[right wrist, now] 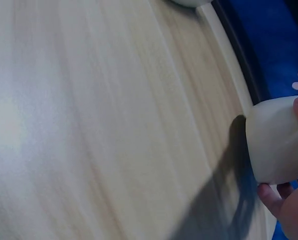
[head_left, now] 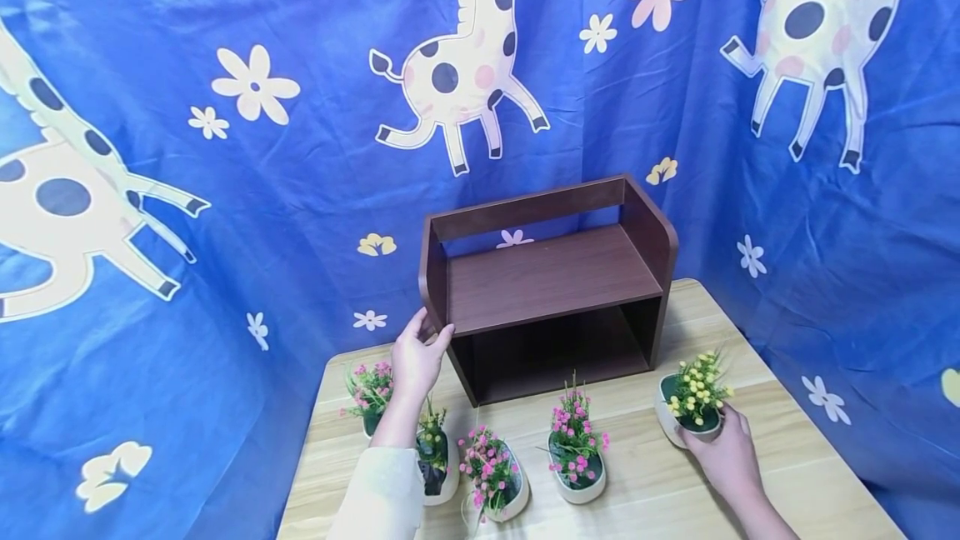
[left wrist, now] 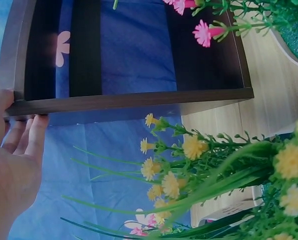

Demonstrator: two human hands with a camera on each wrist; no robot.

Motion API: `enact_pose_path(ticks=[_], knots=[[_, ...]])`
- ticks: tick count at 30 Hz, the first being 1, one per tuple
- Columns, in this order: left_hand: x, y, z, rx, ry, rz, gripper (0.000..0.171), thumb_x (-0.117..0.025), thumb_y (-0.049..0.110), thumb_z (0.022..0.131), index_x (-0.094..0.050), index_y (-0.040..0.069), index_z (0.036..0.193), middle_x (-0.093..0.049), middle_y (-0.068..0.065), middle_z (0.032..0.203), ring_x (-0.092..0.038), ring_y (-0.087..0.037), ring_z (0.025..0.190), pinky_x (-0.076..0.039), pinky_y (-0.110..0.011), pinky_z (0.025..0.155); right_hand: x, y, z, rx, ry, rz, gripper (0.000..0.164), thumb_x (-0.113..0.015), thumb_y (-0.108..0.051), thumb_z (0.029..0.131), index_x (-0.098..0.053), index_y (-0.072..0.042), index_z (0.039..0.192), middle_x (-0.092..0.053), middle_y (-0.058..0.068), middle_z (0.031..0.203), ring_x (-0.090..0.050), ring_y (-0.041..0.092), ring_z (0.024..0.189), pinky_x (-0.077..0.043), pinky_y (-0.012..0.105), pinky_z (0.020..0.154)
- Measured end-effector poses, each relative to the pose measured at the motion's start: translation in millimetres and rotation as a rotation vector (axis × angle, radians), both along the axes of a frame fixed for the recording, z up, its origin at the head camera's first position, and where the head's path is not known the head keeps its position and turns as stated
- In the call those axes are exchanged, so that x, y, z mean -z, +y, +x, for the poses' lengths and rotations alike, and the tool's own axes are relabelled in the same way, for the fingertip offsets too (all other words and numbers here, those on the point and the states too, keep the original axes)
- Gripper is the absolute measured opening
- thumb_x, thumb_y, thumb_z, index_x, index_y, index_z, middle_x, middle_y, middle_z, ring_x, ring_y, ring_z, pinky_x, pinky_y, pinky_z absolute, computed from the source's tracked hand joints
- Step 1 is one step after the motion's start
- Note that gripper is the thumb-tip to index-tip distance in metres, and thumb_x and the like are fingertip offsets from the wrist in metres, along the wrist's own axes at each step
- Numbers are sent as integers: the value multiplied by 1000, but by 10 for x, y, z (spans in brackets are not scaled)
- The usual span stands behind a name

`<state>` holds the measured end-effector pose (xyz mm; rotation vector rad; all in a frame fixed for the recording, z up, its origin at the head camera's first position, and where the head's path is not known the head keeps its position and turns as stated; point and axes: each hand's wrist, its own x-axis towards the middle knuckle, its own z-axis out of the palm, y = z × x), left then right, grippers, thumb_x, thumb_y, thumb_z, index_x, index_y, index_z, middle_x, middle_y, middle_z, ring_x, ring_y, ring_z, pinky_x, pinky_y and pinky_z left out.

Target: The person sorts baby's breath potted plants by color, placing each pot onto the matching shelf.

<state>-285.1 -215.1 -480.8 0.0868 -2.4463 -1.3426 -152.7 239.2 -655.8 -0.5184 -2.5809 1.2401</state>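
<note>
A dark brown two-tier wooden shelf [head_left: 555,277] stands at the back of the table. My left hand [head_left: 416,357] holds its left side panel, thumb on the inner face and fingers behind, as the left wrist view shows on the panel [left wrist: 139,101]. At the right, my right hand [head_left: 723,457] grips a white pot of yellow artificial flowers [head_left: 701,390] by its sides. In the right wrist view the smooth wall of this white pot [right wrist: 276,142] shows between thumb and fingers, its shadow falling on the wood.
In front of the shelf stand pots of pink flowers [head_left: 576,448] and more pink flowers [head_left: 491,473]. A yellow-flowered pot [head_left: 435,457] and another pink one [head_left: 371,394] sit by the left forearm. Blue giraffe-print curtain [head_left: 300,190] surrounds the wood-grain table [head_left: 637,498].
</note>
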Motion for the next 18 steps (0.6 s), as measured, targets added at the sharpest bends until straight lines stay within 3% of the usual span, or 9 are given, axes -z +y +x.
enact_pose_path(ticks=[7,18], knots=[[-7,2,2,-1,-11,2,62,-78,34,88,-56,12,141,-70,-11,129,-69,-29,118,-59,-39,98,-164,-75,-14,-21,64,25,99,-87,-36,76,-35,11,146,-42,36,141,-43,52,129,-37,71,108],[4,6,-5,-3,-7,8,60,-78,32,88,-56,13,141,-70,-10,130,-69,-28,118,-59,-38,97,-470,-211,-24,-16,173,61,98,-90,-28,72,-37,9,145,-45,30,137,-48,49,124,-41,70,105]])
